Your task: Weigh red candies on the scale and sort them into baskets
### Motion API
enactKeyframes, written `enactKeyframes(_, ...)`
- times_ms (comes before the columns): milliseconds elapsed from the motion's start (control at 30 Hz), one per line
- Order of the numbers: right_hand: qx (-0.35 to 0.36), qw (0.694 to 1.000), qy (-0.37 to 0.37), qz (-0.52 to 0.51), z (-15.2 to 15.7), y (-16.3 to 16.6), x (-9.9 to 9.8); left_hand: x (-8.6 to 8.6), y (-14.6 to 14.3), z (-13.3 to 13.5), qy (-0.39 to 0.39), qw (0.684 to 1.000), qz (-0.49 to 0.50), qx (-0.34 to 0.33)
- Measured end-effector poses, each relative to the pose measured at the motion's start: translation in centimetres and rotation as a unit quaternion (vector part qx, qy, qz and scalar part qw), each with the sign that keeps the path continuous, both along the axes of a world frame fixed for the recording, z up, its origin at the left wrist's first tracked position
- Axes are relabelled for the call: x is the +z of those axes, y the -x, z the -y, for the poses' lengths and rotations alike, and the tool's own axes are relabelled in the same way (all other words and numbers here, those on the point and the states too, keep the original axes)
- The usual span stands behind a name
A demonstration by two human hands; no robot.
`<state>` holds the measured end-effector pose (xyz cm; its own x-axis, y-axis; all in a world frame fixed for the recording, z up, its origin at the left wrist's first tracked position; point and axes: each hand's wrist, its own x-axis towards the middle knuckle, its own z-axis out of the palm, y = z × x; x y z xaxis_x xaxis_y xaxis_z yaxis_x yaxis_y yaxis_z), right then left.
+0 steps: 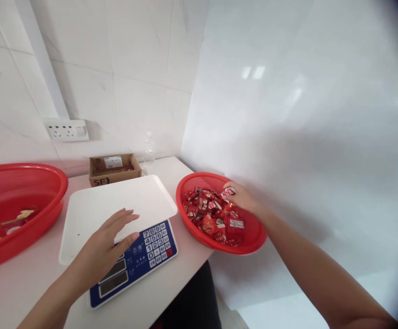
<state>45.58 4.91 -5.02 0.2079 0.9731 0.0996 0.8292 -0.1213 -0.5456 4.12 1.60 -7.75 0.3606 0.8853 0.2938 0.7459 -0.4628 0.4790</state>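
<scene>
A blue electronic scale (151, 251) with a white weighing tray (117, 205) sits on the table in front of me. My left hand (108, 242) lies open and flat on the tray's near edge, above the scale's display. To the right, a small red basket (199, 233) full of red wrapped candies (212, 214) overhangs the table edge. My right hand (242, 197) reaches into it with fingers closed on a candy (229, 191).
A large red basket (24, 183) with a few pieces inside stands at the left. A cardboard box (115, 169) and a clear plastic bottle (149, 148) stand at the back by the tiled wall. A wall socket (67, 130) is above. A white panel rises on the right.
</scene>
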Motion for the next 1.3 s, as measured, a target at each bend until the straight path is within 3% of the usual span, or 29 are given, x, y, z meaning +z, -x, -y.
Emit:
enactKeyframes(167, 0.047, 0.991, -0.055, -0.111, -1.4, 6.0, 3.9, 0.5, 0.1, 0.2, -0.003, 1.0, 0.002, 0.014)
enactKeyframes(300, 0.149, 0.947, -0.075, -0.273, -3.3, 13.2, 5.2, 0.5, 0.3, 0.2, -0.014, 1.0, 0.001, 0.019)
enactKeyframes(433, 0.229, 0.888, -0.007, -0.399, -5.0, 19.3, 4.6, 0.4, 1.0, 0.0, -0.032, 0.998, -0.001, 0.056)
enactKeyframes(633, 0.241, 0.887, 0.097, -0.382, -5.6, 22.4, 2.3, 0.1, 1.7, -0.1, -0.018, 0.996, -0.059, 0.062)
enactKeyframes(733, 0.294, 0.9, 0.12, -0.3, -5.4, 21.7, 1.7, -0.1, 1.6, -0.1, -0.001, 0.994, -0.105, 0.033)
enactKeyframes(800, 0.324, 0.926, 0.074, -0.182, -5.3, 20.2, 1.6, -0.3, 1.5, -0.2, 0.007, 0.991, -0.134, 0.019)
enactKeyframes(933, 0.276, 0.96, -0.031, 0.042, -5.1, 14.4, 1.7, -0.9, 1.9, -0.5, -0.008, 0.985, -0.168, 0.028)
enactKeyframes(1033, 0.22, 0.965, 0.061, 0.126, -3.8, 8.5, 1.6, -1.3, 3.0, -0.9, -0.032, 0.984, -0.172, 0.047)
enactKeyframes(1167, 0.199, 0.929, 0.268, 0.159, -0.2, 2.1, -0.4, -1.6, 4.4, -1.6, -0.06, 0.984, -0.154, 0.062)
enactKeyframes(1233, 0.161, 0.924, 0.309, 0.156, 1.5, 0.5, -1.9, -1.6, 4.6, -1.7, -0.065, 0.985, -0.148, 0.062)
enactKeyframes(1300, 0.127, 0.937, 0.293, 0.144, 2.7, -0.2, -3.2, -1.5, 4.5, -1.7, -0.067, 0.986, -0.143, 0.06)
